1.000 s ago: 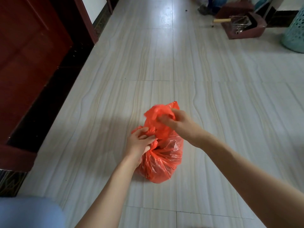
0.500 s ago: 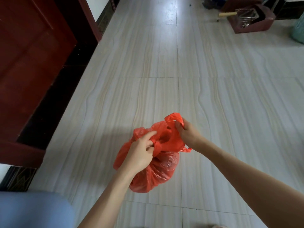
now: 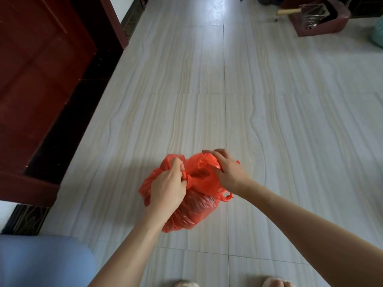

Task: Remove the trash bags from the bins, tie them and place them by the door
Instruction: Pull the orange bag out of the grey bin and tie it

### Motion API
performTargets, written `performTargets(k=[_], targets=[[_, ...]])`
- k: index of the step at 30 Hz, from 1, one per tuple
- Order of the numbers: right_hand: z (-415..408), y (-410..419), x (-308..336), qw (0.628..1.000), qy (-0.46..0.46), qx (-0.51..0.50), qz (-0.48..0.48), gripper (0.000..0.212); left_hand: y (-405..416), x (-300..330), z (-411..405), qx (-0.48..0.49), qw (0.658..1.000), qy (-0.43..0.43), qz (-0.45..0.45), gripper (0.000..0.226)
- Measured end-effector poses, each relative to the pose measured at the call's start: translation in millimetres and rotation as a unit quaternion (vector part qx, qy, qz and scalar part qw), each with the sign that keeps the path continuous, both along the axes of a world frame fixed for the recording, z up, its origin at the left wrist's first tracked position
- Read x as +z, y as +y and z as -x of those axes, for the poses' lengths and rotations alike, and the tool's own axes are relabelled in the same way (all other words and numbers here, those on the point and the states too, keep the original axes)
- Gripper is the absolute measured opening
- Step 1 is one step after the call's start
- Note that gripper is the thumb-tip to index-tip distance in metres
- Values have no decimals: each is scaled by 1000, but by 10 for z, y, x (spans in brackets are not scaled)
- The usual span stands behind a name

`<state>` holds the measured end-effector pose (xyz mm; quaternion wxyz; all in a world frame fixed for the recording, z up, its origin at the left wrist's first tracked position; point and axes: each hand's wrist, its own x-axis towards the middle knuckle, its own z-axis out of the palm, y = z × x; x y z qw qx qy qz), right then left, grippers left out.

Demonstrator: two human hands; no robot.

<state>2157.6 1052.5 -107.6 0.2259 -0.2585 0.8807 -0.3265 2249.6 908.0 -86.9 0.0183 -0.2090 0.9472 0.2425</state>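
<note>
A filled red-orange trash bag (image 3: 192, 210) hangs over the tiled floor in front of me. My left hand (image 3: 167, 187) grips the bunched plastic at the bag's neck, fingers curled around the twisted part. My right hand (image 3: 228, 170) holds the loose upper flap of the bag on the right side, fingers bent over the plastic. A handle loop of the bag sticks out under my right wrist. The bag's contents show dark through the plastic.
A dark red wooden door (image 3: 37, 79) and its frame stand at the left. A maroon bin (image 3: 319, 17) with metal items lies at the far right, next to a pale green basket (image 3: 378, 36). My slippers (image 3: 277, 282) show at the bottom edge.
Both hands have dropped lower and closer together on the bag. The left hand has closed around the neck, and the right hand has shifted over the top flap.
</note>
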Motion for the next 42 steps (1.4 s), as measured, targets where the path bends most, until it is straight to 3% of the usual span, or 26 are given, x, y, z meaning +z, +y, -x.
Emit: performTargets(k=[3,8,11,17,21,23,26,28,31,37,42], targets=[[-37,-28,-54,997,15,62,-45,57,-13,13,-37,1,1000,-3,-18,25],[-70,-100,-51,987,15,67,-148,30,-5,-15,-121,3,999,1,-43,29],[-44,-84,56,988,8,64,-144,31,-79,-1,-93,10,999,7,-30,37],[57,1,171,994,-17,13,-104,25,8,-82,-142,-33,994,19,-104,32],[144,91,75,987,-82,-127,-45,30,94,-149,-128,-43,989,43,-135,26],[190,155,70,948,-194,-248,46,31,136,-149,-126,-39,985,45,-162,25],[210,202,127,801,-393,-379,247,25,166,-146,-122,-30,977,46,-208,27],[277,201,164,710,-435,-440,336,29,181,-155,-139,-26,972,49,-229,31],[402,217,117,637,-428,-534,354,34,178,-183,-217,-51,978,66,-191,39],[473,455,-5,647,-418,-561,302,31,56,-306,-336,-172,975,142,-17,25],[577,558,-38,671,-428,-540,274,31,-36,-410,-266,-231,932,223,167,7]])
